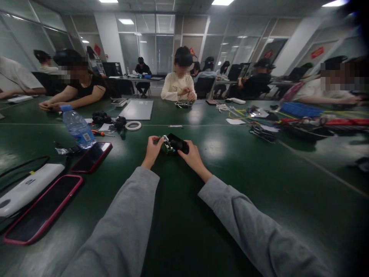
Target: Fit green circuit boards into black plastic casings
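Hands work best close together here, so we pinch the small black gadget (pixel 174 144) over the green table (pixel 259 184) with left hand (pixel 152 149) and right hand (pixel 190 154), fingers curled tight, holding steady.

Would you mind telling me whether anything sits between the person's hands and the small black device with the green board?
Nothing visible does. The left hand and right hand both already grip the black device directly, above a bare patch of the green table. The water bottle and phones lie well off to the left.
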Demonstrator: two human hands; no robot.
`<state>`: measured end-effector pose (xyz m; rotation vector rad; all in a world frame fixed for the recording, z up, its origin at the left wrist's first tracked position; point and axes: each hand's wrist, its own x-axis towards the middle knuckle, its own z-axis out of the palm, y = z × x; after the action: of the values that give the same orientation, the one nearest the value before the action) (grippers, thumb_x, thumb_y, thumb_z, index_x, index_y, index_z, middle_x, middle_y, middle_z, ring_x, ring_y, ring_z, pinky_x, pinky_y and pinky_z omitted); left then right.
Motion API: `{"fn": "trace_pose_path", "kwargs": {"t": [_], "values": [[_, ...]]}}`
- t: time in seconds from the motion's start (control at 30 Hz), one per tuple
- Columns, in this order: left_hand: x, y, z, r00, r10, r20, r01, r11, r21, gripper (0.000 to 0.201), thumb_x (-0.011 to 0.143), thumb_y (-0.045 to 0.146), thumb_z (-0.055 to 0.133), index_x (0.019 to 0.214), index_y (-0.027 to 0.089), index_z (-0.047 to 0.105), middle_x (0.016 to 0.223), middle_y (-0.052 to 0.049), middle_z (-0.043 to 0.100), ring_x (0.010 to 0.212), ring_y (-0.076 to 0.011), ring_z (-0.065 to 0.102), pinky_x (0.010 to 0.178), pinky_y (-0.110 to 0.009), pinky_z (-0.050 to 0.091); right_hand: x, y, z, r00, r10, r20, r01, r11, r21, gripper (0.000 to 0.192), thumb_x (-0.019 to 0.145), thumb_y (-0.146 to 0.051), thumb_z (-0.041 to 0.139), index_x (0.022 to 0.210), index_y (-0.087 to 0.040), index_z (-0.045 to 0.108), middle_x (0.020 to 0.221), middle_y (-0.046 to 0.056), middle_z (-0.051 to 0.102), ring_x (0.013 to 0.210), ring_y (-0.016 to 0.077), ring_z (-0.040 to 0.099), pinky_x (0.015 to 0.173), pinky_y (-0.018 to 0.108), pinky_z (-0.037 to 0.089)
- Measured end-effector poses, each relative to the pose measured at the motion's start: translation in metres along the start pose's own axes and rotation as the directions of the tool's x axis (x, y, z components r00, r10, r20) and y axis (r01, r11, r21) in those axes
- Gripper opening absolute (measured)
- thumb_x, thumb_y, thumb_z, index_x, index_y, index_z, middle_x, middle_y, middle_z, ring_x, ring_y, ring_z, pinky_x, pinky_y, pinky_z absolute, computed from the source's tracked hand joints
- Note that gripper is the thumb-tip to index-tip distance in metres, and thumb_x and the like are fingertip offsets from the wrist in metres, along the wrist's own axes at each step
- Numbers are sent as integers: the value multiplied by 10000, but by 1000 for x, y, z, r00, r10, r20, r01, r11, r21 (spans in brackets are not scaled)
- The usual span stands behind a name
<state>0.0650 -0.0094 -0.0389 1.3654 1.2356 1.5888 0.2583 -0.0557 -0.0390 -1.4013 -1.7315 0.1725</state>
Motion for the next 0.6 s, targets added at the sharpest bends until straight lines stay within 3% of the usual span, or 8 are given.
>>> {"fn": "trace_pose_path", "kwargs": {"t": [0.13,0.23,0.37,0.47,0.6], "values": [[1,-3,-1,1000,21,-14,-21,1000,4,390,669,336,731,922,189,473,970,-34,547,917,-138,558,830,-279,461,0,0,2,1000,-12,-6,12,1000,-10,398,754,-282,638,1127,-195,532,1063,84,597,978,270,544,862,454,462],[4,-3,-4,996,-86,-5,85,992,-96,368,677,266,688,945,206,443,972,-26,558,888,-128,579,779,-265,478,0,1,4,1000,17,-17,-18,999,-35,383,746,-309,650,1083,-156,551,1027,116,596,974,288,540,852,463,470],[8,2,-9,961,-275,28,268,904,-332,330,680,211,572,972,220,418,948,-14,587,770,-116,612,667,-247,491,0,3,6,999,24,-38,-26,999,-30,438,748,-312,640,1136,-140,531,1057,129,584,995,298,532,859,477,469],[8,8,-12,951,-305,43,295,860,-416,335,640,206,520,964,214,435,859,-2,582,715,-136,614,652,-283,507,-1,4,4,999,1,-45,-1,1000,-6,538,759,-316,645,1241,-153,469,1144,127,562,1047,295,515,899,481,454],[7,14,-15,932,-346,105,351,795,-495,311,616,205,464,926,201,484,792,-11,587,700,-158,614,672,-329,522,0,5,7,1000,-13,3,13,1000,-5,508,793,-316,630,1248,-153,472,1166,120,564,1054,274,521,923,449,456]]}}
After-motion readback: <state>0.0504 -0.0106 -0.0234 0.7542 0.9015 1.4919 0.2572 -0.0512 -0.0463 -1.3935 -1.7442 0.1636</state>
